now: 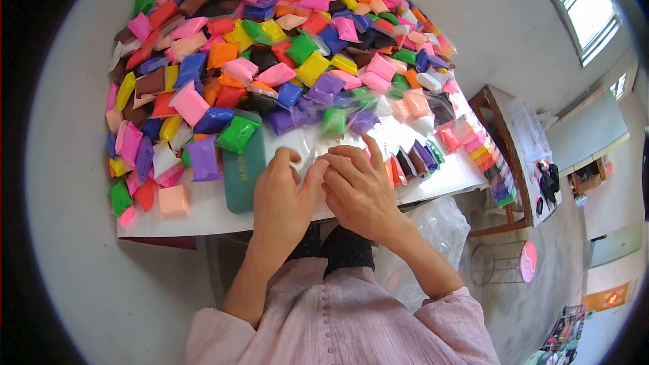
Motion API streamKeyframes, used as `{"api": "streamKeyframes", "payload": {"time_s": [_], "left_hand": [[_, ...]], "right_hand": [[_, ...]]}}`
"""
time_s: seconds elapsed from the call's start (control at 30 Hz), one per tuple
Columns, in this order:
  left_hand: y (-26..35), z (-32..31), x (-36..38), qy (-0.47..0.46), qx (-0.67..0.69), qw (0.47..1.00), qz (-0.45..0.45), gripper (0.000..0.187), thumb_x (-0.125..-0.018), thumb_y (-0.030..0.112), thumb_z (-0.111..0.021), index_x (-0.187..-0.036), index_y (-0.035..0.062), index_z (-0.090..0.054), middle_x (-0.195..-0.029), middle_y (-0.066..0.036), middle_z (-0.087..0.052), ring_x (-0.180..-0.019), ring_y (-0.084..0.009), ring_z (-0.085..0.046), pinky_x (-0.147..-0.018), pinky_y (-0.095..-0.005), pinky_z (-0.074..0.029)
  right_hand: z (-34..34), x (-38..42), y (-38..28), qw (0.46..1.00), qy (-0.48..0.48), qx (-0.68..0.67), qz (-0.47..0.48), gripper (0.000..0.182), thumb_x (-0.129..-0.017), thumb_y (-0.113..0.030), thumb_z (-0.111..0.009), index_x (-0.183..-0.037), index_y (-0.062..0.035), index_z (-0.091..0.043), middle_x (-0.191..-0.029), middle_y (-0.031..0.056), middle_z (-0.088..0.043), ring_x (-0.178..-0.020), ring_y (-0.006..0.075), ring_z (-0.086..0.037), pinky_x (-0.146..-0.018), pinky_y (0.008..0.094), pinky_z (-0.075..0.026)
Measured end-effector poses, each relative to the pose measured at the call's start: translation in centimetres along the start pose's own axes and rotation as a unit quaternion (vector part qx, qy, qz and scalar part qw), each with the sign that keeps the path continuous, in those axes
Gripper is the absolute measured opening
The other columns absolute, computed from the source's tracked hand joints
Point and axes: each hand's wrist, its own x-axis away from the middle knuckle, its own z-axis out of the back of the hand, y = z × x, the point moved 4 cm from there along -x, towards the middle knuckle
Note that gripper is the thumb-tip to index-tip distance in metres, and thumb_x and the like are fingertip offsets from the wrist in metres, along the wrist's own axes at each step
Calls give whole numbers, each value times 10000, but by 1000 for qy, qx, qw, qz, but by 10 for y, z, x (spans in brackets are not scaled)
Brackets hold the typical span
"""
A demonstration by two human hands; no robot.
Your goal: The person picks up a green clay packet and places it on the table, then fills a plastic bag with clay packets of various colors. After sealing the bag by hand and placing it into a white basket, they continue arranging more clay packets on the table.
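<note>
1. L hand [278,186] & R hand [362,192] are meeting at the fingertips above the near part of the white tbl [208,209], both forearms reaching up from the lap side.
2. L fingers are curling, w/ the thumb stretching R; R hand is slanting in, back up, forefinger sticking up apart from its other fingers.
3. Tips are pressing together as if pinching smth small; can't tell what, since fingers are hiding it. Some clear film [309,151] is showing just beyond, blurry.
4. Nearest pkts are lying just past the fingertips: a green pkt [334,123] straight ahead, a purple pkt [363,120] beside it to the R. Big multicol. pile [270,34] is spreading behind, covering most of the far tbl & running down the L side.
5. Teal slab [243,186] is lying flat just L of L hand, w/ another green pkt [238,135] resting on its far end.
6. Containers: each pkt is holding 1 colour in thin plastic. Short row [414,161] of pkts is standing just R of R hand; longer stack [485,159] is lining the R tbl edge. Big clear bag [443,226] is sitting below the tbl edge, by R forearm; contents unclear.
</note>
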Motion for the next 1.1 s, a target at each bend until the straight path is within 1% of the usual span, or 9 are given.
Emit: {"api": "streamKeyframes", "payload": {"time_s": [0.13, 0.27, 0.43, 0.67, 0.77, 0.83, 0.9, 0.97, 1.1], "left_hand": [[-10, -12, -26, -51, 32, 996, -64, 244, -929, 152, -616, -786, -42, -577, -654, -151, -572, -575, -186, -525, -557, -360, -429], [-13, -8, -40, -84, 67, 993, -55, 260, -938, 149, -605, -735, -12, -577, -615, -42, -545, -537, -84, -453, -496, -273, -354], [-30, -18, -36, -65, 276, 954, 93, 271, -965, 180, -587, -735, 39, -565, -628, 7, -529, -509, -30, -414, -457, -212, -300], [-33, -9, -23, -29, 135, 990, 10, 260, -995, 188, -553, -789, 30, -568, -677, 7, -542, -537, -31, -425, -478, -220, -314], [-19, -3, -13, -29, 81, 996, 16, 158, -953, 119, -595, -1058, 2, -596, -876, -68, -609, -735, -103, -559, -654, -248, -458], [-13, -1, -1, -30, 64, 996, -56, 446, -903, 83, -638, -1307, 19, -459, -1069, -133, -594, -937, -175, -575, -843, -300, -459], [-8, -4, 9, -65, 63, 992, -84, 725, -854, 54, -675, -1476, 44, -302, -1230, -185, -554, -1104, -235, -557, -990, -340, -422], [-4, -11, 15, -130, 76, 986, -66, 955, -806, 33, -706, -1563, 76, -126, -1358, -225, -490, -1236, -283, -503, -1096, -369, -345], [-15, -31, 9, -103, 75, 992, 4, 1014, -786, -2, -716, -1574, 108, -85, -1352, -243, -500, -1228, -278, -514, -1092, -364, -346]], "right_hand": [[-2, 2, 5, 1000, -9, -7, 0, 288, -716, -40, -645, -1001, 2, -654, -1057, 75, -600, -1120, 256, -537, -1089, 603, -266], [-1, 4, 5, 1000, -6, 9, 10, 290, -723, -37, -627, -1008, 4, -656, -1053, 74, -604, -1108, 252, -539, -1089, 582, -273], [-7, 5, 7, 999, 4, 33, 23, 282, -719, -55, -621, -991, 10, -663, -1042, 72, -605, -1091, 247, -543, -1085, 571, -282], [33, 8, 0, 996, 81, 25, 17, 324, -727, -36, -630, -1047, 2, -653, -1146, 103, -612, -1148, 267, -554, -1075, 550, -332], [81, 44, 12, 974, 221, 3, -46, 347, -762, 59, -587, -1099, 14, -654, -1125, 169, -665, -1038, 307, -642, -979, 510, -457], [98, 81, 31, 937, 306, 49, -160, 368, -787, 106, -534, -1127, 18, -645, -1090, 183, -674, -1005, 314, -654, -885, 390, -516], [99, 123, 63, 887, 356, 1, -293, 425, -808, 98, -513, -1214, 7, -601, -1172, 158, -650, -1028, 282, -643, -898, 369, -510], [98, 141, 93, 862, 336, -138, -353, 654, -730, 76, -493, -1375, -33, -480, -1346, 159, -551, -1217, 287, -552, -1031, 402, -442], [71, 151, 144, 869, 222, -260, -357, 979, -640, 59, -498, -1559, -109, -206, -1532, 163, -359, -1432, 296, -336, -1158, 457, -295]]}}
